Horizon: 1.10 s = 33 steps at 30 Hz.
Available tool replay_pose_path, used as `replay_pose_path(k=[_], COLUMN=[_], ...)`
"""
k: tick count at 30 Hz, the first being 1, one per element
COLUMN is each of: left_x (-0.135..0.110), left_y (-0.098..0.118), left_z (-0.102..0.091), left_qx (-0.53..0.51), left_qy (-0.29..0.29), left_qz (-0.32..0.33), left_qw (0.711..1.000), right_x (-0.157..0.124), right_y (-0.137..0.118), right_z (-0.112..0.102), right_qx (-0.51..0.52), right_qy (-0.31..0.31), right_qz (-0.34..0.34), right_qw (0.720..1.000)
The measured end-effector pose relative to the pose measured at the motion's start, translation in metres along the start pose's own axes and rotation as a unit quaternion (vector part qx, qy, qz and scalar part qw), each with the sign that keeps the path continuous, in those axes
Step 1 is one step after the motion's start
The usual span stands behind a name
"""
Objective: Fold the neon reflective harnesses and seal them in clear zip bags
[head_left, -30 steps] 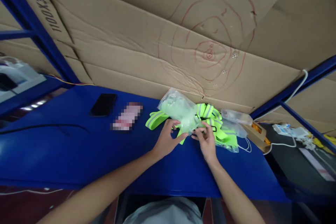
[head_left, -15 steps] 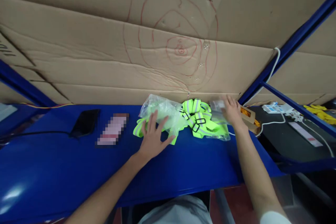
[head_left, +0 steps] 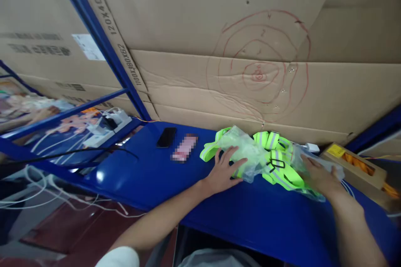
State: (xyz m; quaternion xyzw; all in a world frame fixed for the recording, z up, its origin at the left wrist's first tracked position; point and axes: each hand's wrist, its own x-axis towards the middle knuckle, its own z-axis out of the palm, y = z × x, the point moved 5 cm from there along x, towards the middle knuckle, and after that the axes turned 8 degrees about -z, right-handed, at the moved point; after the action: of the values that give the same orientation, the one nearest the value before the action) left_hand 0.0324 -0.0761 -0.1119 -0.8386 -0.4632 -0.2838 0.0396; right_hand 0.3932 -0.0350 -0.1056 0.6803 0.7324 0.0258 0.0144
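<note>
A bunch of neon-yellow reflective straps with grey stripes and black buckles lies on the blue table. Over their left part rests a crumpled clear plastic bag. My left hand is spread at the near left edge of this bag, its fingertips on the plastic and straps. My right hand, slightly blurred, lies over another piece of clear plastic at the right end of the straps. Its fingers point away and to the left, apart from the thumb; their tips are partly hidden among plastic and straps.
A black phone and a blurred-out pink item lie left on the blue table. Cardboard boxes with orange contents stand right. Behind is a cardboard wall. A power strip, cables and another person's hand are far left.
The view has swung left, bringing the neighbouring workplace into sight. My right hand has come nearer and in against the right end of the straps. My left hand stays spread by the bag.
</note>
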Motion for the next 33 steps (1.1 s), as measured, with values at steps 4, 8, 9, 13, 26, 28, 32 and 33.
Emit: replay_pose_path(k=[4,8,9,13,26,28,32,33], left_x=[0.002,0.005,0.003,-0.027,-0.122,-0.127,-0.130,-0.127], left_y=[0.001,0.006,0.011,0.045,0.039,0.008,-0.027,-0.026], left_z=[-0.008,-0.028,-0.034,-0.049,-0.067,-0.077,-0.058,-0.051], left_qx=[-0.014,-0.016,-0.016,-0.015,-0.098,-0.090,-0.203,-0.260], left_qy=[0.042,0.062,0.057,-0.001,-0.027,0.070,0.003,-0.027], left_qz=[0.005,0.021,0.036,0.113,0.059,-0.080,-0.308,-0.327], left_qw=[0.999,0.998,0.998,0.993,0.993,0.990,0.929,0.908], right_x=[-0.006,-0.026,-0.037,-0.102,-0.125,-0.128,-0.136,-0.138], right_y=[-0.001,0.010,0.006,-0.055,-0.244,-0.242,-0.242,-0.243], right_z=[-0.022,-0.065,-0.076,-0.102,-0.029,-0.027,-0.032,-0.033], right_qx=[-0.035,-0.032,-0.015,0.094,0.171,0.173,0.195,0.199], right_qy=[0.040,0.165,0.231,0.460,0.111,0.116,0.145,0.145], right_qz=[0.009,0.124,0.138,0.071,-0.292,-0.295,-0.294,-0.299], right_qw=[0.999,0.978,0.963,0.880,0.934,0.932,0.924,0.922])
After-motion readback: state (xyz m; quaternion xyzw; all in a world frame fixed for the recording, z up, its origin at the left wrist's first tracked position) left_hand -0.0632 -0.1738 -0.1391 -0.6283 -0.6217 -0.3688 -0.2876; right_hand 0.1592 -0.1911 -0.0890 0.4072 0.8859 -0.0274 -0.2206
